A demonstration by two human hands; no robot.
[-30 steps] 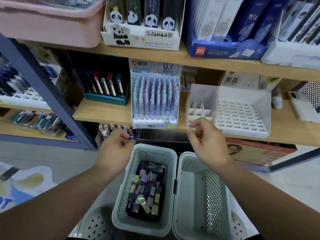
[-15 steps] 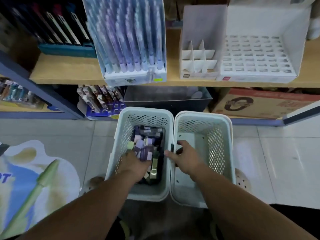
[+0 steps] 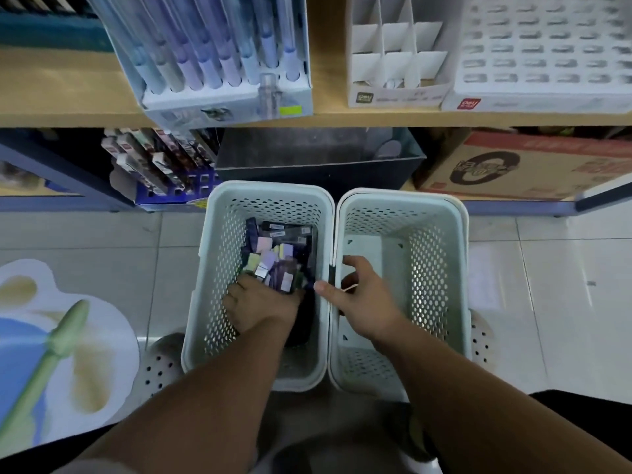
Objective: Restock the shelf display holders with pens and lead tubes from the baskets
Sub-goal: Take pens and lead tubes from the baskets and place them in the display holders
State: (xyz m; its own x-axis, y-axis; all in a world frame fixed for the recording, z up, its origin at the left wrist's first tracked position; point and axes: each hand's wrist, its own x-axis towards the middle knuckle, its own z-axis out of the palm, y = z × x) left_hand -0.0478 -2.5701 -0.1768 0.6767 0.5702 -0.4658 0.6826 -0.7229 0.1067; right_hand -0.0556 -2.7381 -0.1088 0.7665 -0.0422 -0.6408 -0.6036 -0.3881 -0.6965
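Has the left hand (image 3: 263, 306) down in the left basket (image 3: 266, 189), fingers buried in the heap of lead tubes (image 3: 273, 265); cannot tell whether any is gripped. Has the right hand (image 3: 366, 302) inside the right basket (image 3: 403, 198), thumb stretched toward the touching rims, fingers curled downward; cannot tell if anything is held. Above, on the shelf (image 3: 68, 94): pen display holder (image 3: 219, 97), full; white divided holder (image 3: 396, 94) beside it.

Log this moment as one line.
left hand: in left basket, on small packs | right hand: inside right basket | grips: cannot tell
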